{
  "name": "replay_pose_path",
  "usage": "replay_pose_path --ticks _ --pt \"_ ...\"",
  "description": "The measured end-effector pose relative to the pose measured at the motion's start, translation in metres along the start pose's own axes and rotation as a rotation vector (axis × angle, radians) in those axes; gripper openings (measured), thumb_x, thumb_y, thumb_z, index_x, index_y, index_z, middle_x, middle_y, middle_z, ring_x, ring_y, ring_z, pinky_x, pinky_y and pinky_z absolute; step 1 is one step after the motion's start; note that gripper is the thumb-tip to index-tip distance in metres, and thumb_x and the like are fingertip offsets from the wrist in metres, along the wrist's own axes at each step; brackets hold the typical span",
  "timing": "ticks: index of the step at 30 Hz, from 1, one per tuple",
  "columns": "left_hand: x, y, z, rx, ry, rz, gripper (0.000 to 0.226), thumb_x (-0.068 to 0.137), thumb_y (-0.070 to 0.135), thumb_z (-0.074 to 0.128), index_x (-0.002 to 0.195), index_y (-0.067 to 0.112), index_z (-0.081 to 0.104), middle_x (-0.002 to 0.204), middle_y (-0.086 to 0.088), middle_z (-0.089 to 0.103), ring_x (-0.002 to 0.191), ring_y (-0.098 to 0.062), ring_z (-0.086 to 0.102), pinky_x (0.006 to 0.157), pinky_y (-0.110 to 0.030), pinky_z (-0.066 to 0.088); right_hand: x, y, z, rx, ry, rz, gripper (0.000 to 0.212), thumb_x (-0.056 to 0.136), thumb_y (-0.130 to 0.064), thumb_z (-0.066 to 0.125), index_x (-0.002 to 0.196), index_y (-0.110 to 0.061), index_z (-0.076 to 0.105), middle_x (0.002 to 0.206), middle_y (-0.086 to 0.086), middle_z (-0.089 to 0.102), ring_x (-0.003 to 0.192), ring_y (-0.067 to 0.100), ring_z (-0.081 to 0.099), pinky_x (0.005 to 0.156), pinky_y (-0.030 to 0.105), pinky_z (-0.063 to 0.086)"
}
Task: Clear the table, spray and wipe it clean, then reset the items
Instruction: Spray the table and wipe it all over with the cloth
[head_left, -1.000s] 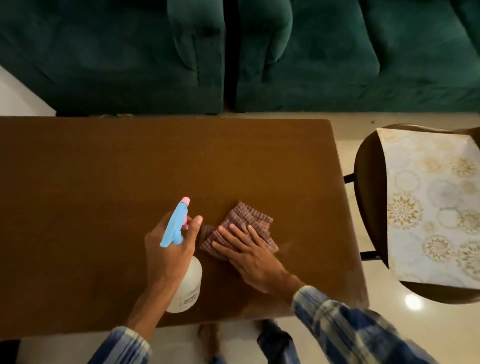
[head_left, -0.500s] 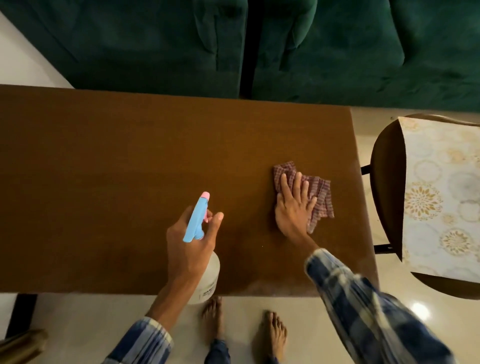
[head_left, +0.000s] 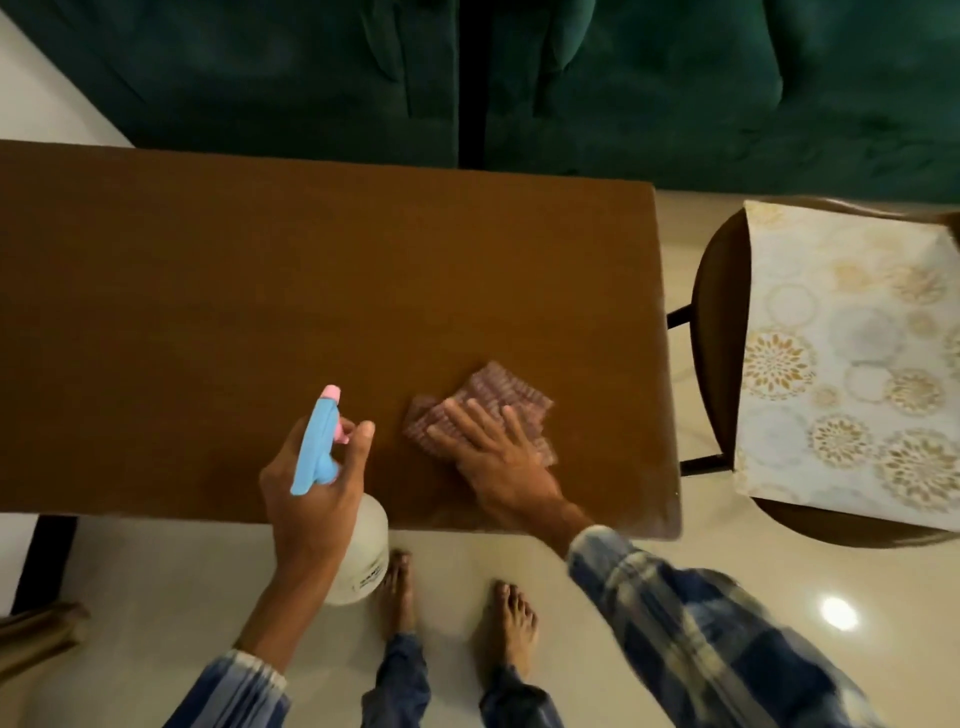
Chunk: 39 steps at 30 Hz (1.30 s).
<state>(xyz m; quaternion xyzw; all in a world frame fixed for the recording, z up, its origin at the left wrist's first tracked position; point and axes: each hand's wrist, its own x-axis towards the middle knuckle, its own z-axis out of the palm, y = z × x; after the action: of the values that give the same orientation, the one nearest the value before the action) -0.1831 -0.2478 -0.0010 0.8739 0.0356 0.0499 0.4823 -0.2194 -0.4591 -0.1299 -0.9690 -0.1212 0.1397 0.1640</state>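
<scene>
Wiping is the step in hand, by our reading; our right hand (head_left: 498, 462) lies flat on the checked cloth (head_left: 501, 392), fingers straight and spread, pressing it to the table (head_left: 260, 286) near the front edge, right of the middle; our left hand (head_left: 311, 499) grips the spray bottle (head_left: 369, 551) at the neck, fingers curled round the blue trigger head, the nozzle pointing out across the wood and the pale body hanging at the table's near edge.

Half a second ago the cloth lay closer to the right-hand edge; now it has swept back left and sits near the bottle, though not touching it; a second ago it was about here too, so we judge this a to-and-fro stroke over one patch; the blur on the right sleeve fits that.

No other item shows on the wood; clearing looks done, and resetting not yet begun; a patterned sheet (head_left: 841, 364) lies on the chair (head_left: 719, 322) just beside the right end, perhaps waiting to go back; the far and left stretches of the top likely need passes.
</scene>
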Motion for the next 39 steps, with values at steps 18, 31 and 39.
replay_pose_path --ticks 18,31,39 --pt "-0.026 -0.049 -0.065 0.074 0.026 0.019 0.036 0.088 0.032 0.07 0.107 0.002 0.064 0.082 -0.009 0.066 0.068 -0.024 0.066 0.059 -0.044 0.059 0.042 -0.14 0.035 0.289 0.105 0.364 0.065 0.105 -0.029 0.034 0.163 -0.038 0.006 0.171 -0.001 -0.016 0.155 0.026 -0.022 0.121 0.062 -0.015" --pt "-0.027 -0.054 -0.077 -0.039 -0.065 -0.005 0.03 0.088 0.035 0.068 0.101 0.009 0.063 0.083 -0.007 0.068 0.062 -0.024 0.066 0.056 -0.042 0.059 -0.092 -0.064 0.046 -0.05 0.07 0.143 0.089 0.094 -0.011 0.055 0.163 -0.039 0.005 0.172 -0.006 -0.006 0.158 0.022 -0.01 0.126 0.059 0.001" --pt "-0.04 -0.021 -0.029 -0.067 -0.176 0.06 0.03 0.088 0.034 0.07 0.106 0.011 0.064 0.082 -0.003 0.068 0.053 -0.018 0.06 0.052 -0.03 0.056 -0.15 0.009 0.041 0.185 0.289 0.747 0.056 0.108 -0.034 0.021 0.163 -0.037 0.008 0.172 -0.006 -0.009 0.158 0.017 -0.014 0.124 0.062 0.001"
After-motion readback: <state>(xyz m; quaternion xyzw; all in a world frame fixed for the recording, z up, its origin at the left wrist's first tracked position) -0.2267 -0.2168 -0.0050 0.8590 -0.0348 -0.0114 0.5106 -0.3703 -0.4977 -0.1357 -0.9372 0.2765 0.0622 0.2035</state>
